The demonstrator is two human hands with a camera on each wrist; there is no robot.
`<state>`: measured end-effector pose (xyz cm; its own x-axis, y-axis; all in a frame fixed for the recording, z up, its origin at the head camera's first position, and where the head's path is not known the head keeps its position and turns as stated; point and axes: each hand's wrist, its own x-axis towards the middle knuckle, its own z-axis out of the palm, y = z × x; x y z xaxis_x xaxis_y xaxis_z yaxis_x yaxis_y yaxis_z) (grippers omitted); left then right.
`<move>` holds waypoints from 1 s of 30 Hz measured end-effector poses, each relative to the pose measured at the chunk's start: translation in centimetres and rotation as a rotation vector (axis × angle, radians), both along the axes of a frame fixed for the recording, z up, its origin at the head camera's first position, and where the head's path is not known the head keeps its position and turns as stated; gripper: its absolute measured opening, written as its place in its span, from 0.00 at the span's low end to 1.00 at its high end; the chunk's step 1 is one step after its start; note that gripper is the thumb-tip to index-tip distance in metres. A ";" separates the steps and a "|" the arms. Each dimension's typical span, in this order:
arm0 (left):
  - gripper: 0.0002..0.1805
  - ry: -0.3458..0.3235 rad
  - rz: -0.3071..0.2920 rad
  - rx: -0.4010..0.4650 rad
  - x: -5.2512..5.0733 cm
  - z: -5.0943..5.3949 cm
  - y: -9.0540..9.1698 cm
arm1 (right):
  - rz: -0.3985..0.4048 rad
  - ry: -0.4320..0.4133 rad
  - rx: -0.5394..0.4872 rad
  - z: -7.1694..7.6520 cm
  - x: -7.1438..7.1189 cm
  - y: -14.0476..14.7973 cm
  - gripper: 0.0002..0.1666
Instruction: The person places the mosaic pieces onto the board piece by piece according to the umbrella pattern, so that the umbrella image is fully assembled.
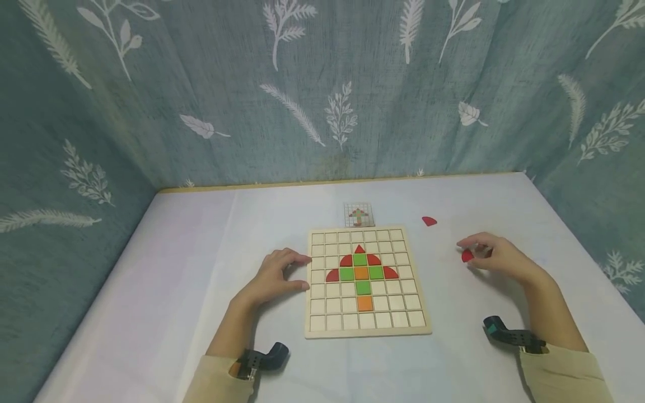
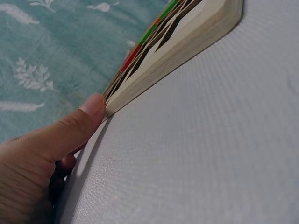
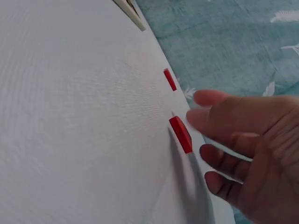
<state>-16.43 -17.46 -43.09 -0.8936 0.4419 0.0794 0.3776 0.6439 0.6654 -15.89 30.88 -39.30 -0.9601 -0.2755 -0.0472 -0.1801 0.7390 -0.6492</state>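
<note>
A pale wooden grid board lies flat, with red, green and orange pieces set in an arrow-like pattern. At its left edge, my left hand rests with thumb and index finger spread apart. The left wrist view shows the thumb touching the board's side. To the right of the board, my right hand hovers with spread fingers around a red quarter-round piece. In the right wrist view, that red piece is beside the fingertips, not visibly pinched.
Another red quarter-round piece lies farther back on the white table. Behind the board is a small pattern card printed with a similar picture. A teal leaf-patterned curtain borders the table. Wrist cameras sit on both arms.
</note>
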 end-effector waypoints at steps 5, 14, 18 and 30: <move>0.29 -0.009 -0.003 -0.006 0.2 -0.5 0.3 | -0.035 -0.090 0.041 -0.6 0.2 -0.1 0.20; 0.30 -0.011 0.013 -0.005 0.4 -0.4 0.0 | -0.068 -0.153 0.060 -0.4 0.0 -0.6 0.21; 0.30 -0.008 0.014 -0.002 0.4 -0.3 -0.1 | -0.031 -0.167 0.049 -0.2 -0.2 -1.1 0.23; 0.30 0.013 0.004 -0.012 0.1 0.0 0.0 | 0.123 -0.246 0.024 0.0 -0.3 -3.2 0.24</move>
<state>-16.31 -17.45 -43.08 -0.8943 0.4392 0.0855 0.3833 0.6535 0.6527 -16.17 27.65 -39.31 -0.8782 -0.3856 -0.2829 -0.1087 0.7371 -0.6670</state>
